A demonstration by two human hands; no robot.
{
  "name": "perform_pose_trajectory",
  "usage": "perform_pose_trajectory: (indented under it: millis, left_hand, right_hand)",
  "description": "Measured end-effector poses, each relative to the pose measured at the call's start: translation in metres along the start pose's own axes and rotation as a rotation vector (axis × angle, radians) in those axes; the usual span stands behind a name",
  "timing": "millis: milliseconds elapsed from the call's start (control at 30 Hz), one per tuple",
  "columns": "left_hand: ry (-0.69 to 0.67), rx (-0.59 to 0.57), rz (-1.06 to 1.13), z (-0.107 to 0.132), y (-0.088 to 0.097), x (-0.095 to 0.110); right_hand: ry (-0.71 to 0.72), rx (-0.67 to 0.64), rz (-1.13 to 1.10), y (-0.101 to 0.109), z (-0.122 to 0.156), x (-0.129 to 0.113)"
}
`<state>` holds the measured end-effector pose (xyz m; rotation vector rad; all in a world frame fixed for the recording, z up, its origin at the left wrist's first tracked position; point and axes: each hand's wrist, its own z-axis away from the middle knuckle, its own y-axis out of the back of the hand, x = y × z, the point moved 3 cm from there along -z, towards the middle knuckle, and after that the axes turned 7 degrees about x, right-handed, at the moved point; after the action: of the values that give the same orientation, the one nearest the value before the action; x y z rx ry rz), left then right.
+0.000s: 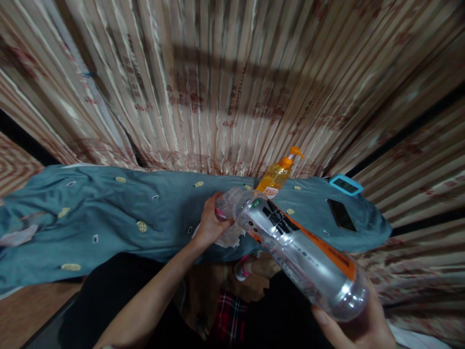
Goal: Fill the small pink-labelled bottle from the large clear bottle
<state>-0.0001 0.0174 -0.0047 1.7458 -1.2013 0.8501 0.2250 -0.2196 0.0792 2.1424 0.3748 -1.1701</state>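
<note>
A person holds a clear bottle [294,245] over the lap, the right hand [358,325] clasping its base, the left hand [210,223] gripping its neck end. Its label looks partly peeled. A pump bottle [278,174] and phone [341,214] sit near the desk's right end.

I count two bare hands: left hand [210,223], right hand [358,327]. One clear plastic bottle with an orange-and-black label [298,247]. One orange pump-dispenser bottle [278,174]. One black flat phone [341,214]. One blue-framed rectangular device [346,184]. One teal patterned cloth [109,213].
</note>
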Motion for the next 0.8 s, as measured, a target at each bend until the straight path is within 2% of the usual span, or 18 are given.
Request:
perform_pose_trajectory:
  millis: [467,800]
  left_hand:
    - [0.02,-0.009,0.002,0.0,0.0,0.001]
    - [0.011,-0.008,-0.006,0.0,-0.001,-0.002]
  right_hand:
    - [-0.017,0.021,0.007,-0.001,0.001,-0.005]
    - [0.049,-0.013,-0.001,0.003,-0.003,0.011]
